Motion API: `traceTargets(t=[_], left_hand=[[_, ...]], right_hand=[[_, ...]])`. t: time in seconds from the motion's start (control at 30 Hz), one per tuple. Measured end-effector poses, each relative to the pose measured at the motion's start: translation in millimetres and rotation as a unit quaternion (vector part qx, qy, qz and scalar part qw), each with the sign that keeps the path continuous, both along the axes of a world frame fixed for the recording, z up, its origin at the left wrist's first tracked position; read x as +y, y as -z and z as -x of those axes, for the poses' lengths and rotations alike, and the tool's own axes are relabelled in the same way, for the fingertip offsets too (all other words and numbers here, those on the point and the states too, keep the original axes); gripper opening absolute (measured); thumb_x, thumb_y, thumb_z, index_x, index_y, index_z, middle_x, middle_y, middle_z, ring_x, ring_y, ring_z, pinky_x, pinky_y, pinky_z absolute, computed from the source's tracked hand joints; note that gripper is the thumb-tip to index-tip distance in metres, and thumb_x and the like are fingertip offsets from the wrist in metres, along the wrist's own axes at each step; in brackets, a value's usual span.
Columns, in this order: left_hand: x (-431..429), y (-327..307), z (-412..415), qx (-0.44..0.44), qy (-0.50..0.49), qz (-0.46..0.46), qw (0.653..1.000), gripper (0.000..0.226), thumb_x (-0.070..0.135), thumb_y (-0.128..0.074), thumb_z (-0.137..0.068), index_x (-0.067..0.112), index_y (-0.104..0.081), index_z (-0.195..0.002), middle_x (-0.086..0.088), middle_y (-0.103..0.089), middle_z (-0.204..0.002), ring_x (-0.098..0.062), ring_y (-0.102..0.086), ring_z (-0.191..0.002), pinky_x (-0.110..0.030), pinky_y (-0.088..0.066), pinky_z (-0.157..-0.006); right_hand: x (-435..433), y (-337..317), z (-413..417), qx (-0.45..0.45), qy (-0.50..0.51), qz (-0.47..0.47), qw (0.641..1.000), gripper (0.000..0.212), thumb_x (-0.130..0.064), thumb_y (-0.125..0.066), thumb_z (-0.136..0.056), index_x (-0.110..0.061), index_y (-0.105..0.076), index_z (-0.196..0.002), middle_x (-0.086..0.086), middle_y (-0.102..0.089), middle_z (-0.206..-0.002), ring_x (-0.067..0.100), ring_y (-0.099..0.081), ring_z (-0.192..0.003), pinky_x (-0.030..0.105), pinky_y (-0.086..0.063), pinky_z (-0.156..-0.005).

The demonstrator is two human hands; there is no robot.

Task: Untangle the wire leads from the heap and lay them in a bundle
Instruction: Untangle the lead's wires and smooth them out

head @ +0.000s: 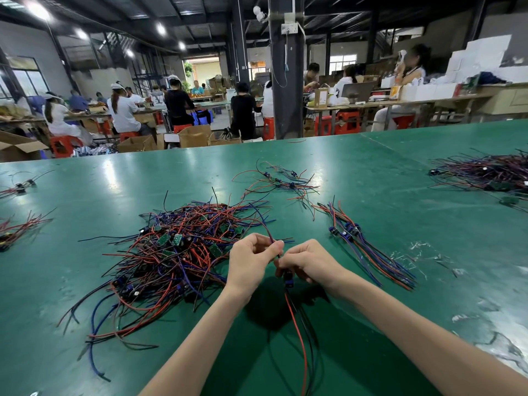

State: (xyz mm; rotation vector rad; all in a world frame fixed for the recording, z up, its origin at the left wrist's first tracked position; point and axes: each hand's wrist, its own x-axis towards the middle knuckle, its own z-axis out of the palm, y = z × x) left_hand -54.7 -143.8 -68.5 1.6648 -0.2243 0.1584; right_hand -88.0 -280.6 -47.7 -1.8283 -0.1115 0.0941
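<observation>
A tangled heap of red, blue and black wire leads (177, 252) with small green boards lies on the green table, left of centre. My left hand (251, 260) pinches a wire that arcs back into the heap. My right hand (307, 261) grips the same lead (297, 324) just above its small blue part; its red and black wires hang down toward me. Both hands meet just right of the heap. A straightened bundle of leads (368, 250) lies to the right of my hands.
A loose cluster of leads (281, 182) lies farther back. Another large heap (485, 172) sits at the far right, and small groups (17, 230) at the left edge. Scuffed patches mark the green table (414, 201). People work at benches behind.
</observation>
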Motion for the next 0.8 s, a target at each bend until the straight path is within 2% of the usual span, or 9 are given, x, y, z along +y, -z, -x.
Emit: traceTargets(t=[0.1,0.2,0.33,0.4,0.5,0.63,0.73,0.8], left_hand=[[-0.8,1.6,1.4,-0.070,-0.017,-0.095,0.993,0.015,0.015,-0.077,-0.078,0.016,-0.063,-0.071,0.004,-0.068,-0.066,-0.005,-0.060,-0.060,-0.019,-0.050,-0.064],[-1.7,0.3,4.4,-0.111,-0.030,-0.124,0.986,0.017,0.014,-0.076,-0.078,0.016,-0.062,-0.070,0.004,-0.066,-0.065,-0.003,-0.058,-0.058,-0.016,-0.048,-0.061],[3.5,-6.8,-1.4,-0.107,-0.067,-0.101,0.987,0.014,0.018,-0.076,-0.079,0.009,-0.066,-0.075,-0.002,-0.069,-0.071,-0.015,-0.064,-0.068,-0.023,-0.051,-0.067],[7.5,-9.6,-6.6,-0.087,-0.080,-0.076,0.990,0.013,0.019,-0.076,-0.080,0.012,-0.066,-0.074,-0.003,-0.070,-0.073,-0.016,-0.064,-0.069,-0.023,-0.052,-0.068],[17.2,-11.3,-15.2,-0.060,-0.123,-0.040,0.990,0.016,0.022,-0.076,-0.080,0.018,-0.063,-0.070,0.002,-0.068,-0.069,-0.009,-0.061,-0.063,-0.024,-0.050,-0.068],[33.1,-12.4,-24.1,-0.033,-0.180,-0.011,0.983,0.018,0.026,-0.075,-0.081,0.020,-0.061,-0.072,-0.005,-0.069,-0.075,-0.021,-0.065,-0.073,-0.035,-0.053,-0.074],[35.4,-12.1,-23.7,-0.060,-0.196,-0.046,0.978,0.020,0.028,-0.073,-0.082,0.022,-0.059,-0.070,0.000,-0.067,-0.072,-0.018,-0.065,-0.071,-0.021,-0.050,-0.067],[34.4,-12.9,-22.3,-0.076,-0.203,-0.070,0.974,0.020,0.029,-0.072,-0.083,0.023,-0.058,-0.069,0.003,-0.066,-0.070,-0.014,-0.064,-0.068,-0.017,-0.047,-0.063]], right_hand=[[-0.5,2.6,0.2,0.013,0.000,-0.010,1.000,0.022,-0.002,-0.060,-0.080,-0.005,-0.070,-0.060,-0.003,-0.052,-0.040,0.003,-0.033,-0.031,0.012,-0.024,-0.035],[-0.6,3.4,-1.1,0.016,0.007,-0.014,1.000,0.019,-0.002,-0.061,-0.080,-0.002,-0.070,-0.063,-0.004,-0.054,-0.040,0.002,-0.038,-0.033,0.012,-0.029,-0.037],[-1.5,-3.7,-1.4,-0.005,-0.010,-0.046,0.999,0.021,-0.001,-0.062,-0.083,0.001,-0.068,-0.063,-0.005,-0.059,-0.043,-0.001,-0.043,-0.034,0.008,-0.031,-0.039],[-0.9,-5.1,-1.1,-0.006,-0.023,-0.060,0.998,0.022,0.000,-0.062,-0.084,0.001,-0.066,-0.062,-0.004,-0.059,-0.043,-0.002,-0.043,-0.033,0.007,-0.031,-0.037],[0.7,-2.3,-1.6,0.004,-0.040,-0.074,0.996,0.024,0.000,-0.063,-0.083,-0.002,-0.066,-0.059,-0.001,-0.063,-0.049,0.001,-0.046,-0.038,0.010,-0.035,-0.040],[3.5,-1.0,0.0,0.000,-0.066,-0.057,0.996,0.023,-0.001,-0.063,-0.083,-0.003,-0.068,-0.060,-0.003,-0.063,-0.049,-0.001,-0.046,-0.039,0.009,-0.036,-0.042],[4.5,0.6,0.3,-0.005,-0.068,-0.050,0.996,0.026,-0.002,-0.065,-0.081,-0.008,-0.070,-0.057,0.001,-0.066,-0.055,0.002,-0.050,-0.046,0.011,-0.040,-0.048],[3.7,0.8,1.0,-0.005,-0.066,-0.043,0.997,0.024,-0.002,-0.065,-0.082,-0.006,-0.070,-0.058,0.000,-0.064,-0.052,0.000,-0.048,-0.043,0.010,-0.038,-0.045]])
